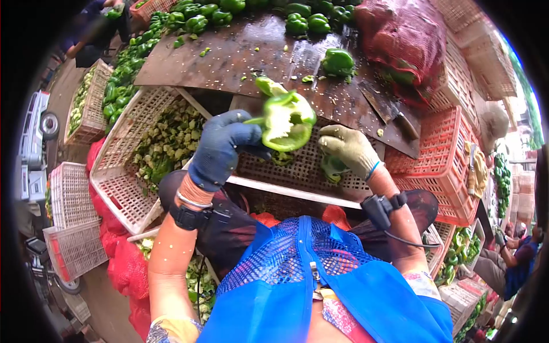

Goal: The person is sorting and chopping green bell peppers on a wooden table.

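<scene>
One green pepper (286,123), split open, is held up in the middle of the view over a pale crate (297,171), its whitish inside turned toward the camera. The left hand (223,148), in a dark blue glove, has it: the grip is closed on the pepper's left edge, with thumb and fingers pinched on the flesh. The right hand (349,150), in a tan glove, sits just beside the pepper's right edge. Its grip is curled, the fingers bent down over a smaller green piece (331,170), but I cannot tell whether it truly clasps that piece. Each wrist wears a black band, and a blue apron (297,274) fills the bottom of the view.

Beyond the pale crate lies a dark, wet wooden tabletop (240,57), scattered with seeds and green scraps. A whole pepper (337,62) stands on it, well apart from the hands, and a knife (392,111) lies flat near its right edge. A red mesh sack (406,34) rests at the far right corner, and a heap of peppers (194,17) lines the far edge.

To the left, a white crate (114,171) holds cut pepper pieces. To the right stands a red crate (446,154). More crates of peppers ring the spot outdoors, and another person (514,257) sits at the lower right.
</scene>
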`<state>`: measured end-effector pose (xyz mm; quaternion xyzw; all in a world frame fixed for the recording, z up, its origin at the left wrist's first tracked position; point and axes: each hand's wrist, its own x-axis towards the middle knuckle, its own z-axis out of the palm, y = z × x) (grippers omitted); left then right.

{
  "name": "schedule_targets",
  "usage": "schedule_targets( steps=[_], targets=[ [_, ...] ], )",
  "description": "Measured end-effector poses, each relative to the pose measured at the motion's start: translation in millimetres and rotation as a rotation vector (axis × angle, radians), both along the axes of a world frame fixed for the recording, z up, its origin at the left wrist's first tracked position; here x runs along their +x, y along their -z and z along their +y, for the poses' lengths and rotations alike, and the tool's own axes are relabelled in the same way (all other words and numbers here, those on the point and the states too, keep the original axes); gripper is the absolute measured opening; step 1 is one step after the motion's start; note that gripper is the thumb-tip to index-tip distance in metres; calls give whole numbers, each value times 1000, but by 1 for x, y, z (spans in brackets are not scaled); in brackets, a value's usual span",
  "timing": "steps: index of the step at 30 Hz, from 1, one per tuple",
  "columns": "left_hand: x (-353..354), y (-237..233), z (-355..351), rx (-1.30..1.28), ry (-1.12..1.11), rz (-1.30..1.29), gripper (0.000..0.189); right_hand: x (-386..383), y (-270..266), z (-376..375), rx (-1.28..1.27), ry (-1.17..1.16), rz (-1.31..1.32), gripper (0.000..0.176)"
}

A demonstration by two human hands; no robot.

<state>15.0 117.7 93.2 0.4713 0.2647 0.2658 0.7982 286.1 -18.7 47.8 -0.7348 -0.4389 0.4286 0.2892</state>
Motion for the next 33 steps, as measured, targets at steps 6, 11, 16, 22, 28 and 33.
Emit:
schedule_targets(
  steps=[6, 11, 16, 22, 28, 33],
  targets=[
    [8, 8, -6, 306, 336, 222, 21, -40, -23, 18, 369, -48, 946, 68],
    [19, 21, -15, 1112, -118, 311, 44, -55, -25, 14, 291, 129, 612, 33],
    [35, 5, -32, 989, 262, 873, 48, -75, -34, 22, 215, 210, 424, 30],
    [31, 34, -34, 1154, -29, 748, 39, -85, 4, 19, 210, 488, 934, 27],
    [33, 59, 1, 1034, -434, 674, 31, -110, 20, -1, 230, 646, 1059, 24],
    [-74, 13, 79, 1101, -439, 1159, 48, -44, 3, 3, 132, 132, 122, 41]
  ],
)
